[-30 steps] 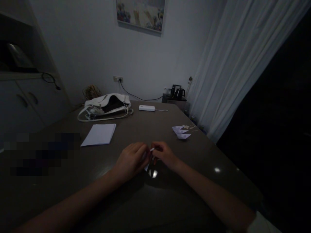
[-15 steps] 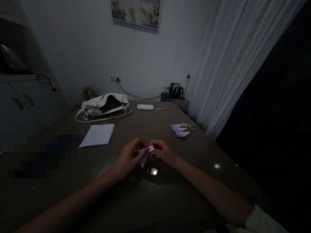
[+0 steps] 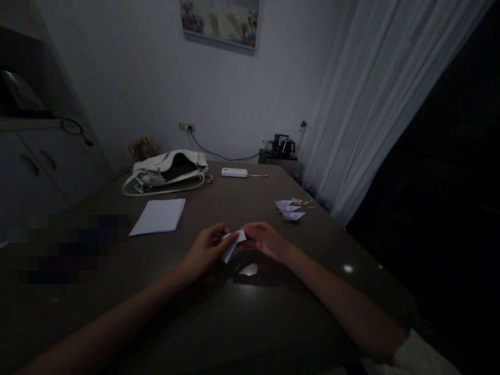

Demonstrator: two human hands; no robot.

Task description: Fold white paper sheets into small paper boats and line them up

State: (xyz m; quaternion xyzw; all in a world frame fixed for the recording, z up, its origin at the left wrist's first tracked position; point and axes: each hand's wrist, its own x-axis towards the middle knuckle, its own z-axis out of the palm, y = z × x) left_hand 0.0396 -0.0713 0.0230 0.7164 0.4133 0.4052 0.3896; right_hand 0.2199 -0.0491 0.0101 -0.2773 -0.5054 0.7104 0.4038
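Your left hand [image 3: 207, 246] pinches the paper [image 3: 229, 252]; whether the fingers of your right hand [image 3: 269, 241], at its edge, grip it cannot be told. Pinch firmly; align edges.

Looks like a home: framed painting [image 3: 221, 22], long white curtain [image 3: 359, 104], pale cabinets [image 3: 58, 179] (and a black kettle [image 3: 286, 148])

From afar I log: bag [image 3: 164, 162] white. Nearer than it, paper stack [image 3: 159, 216] plain white; nearer and right, folded paper [image 3: 230, 250] white. Beneath it, surface [image 3: 219, 200] grey-brown. Far right, kettle [image 3: 287, 148] black.
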